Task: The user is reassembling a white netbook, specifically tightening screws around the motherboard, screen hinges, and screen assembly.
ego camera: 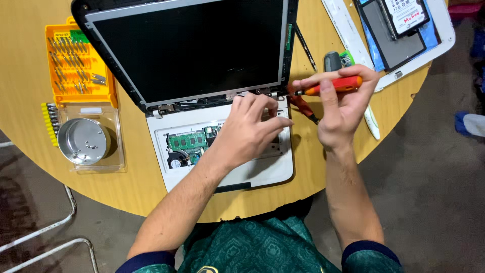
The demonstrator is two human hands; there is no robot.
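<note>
Right hand [346, 103] fingers clamped on orange-handled screwdriver [333, 86] at frame centre-right, left hand [250, 129] fingers spread apart, resting on opened white laptop base [262, 172], round wooden worktop [25, 81]

R hand [342, 103] w/ orange screwdriver [334, 86] — laptop [222, 101] hinge

I see the white opened laptop base [227, 167] on the round wooden table [25, 101], its black screen panel [189, 48] behind it. My left hand [247, 131] rests on the base; my right hand [343, 103], just right, holds the orange-handled screwdriver [333, 85]. The yellow bit case [76, 65] lies left, with 1 round metal dish [83, 141] before it.
</note>
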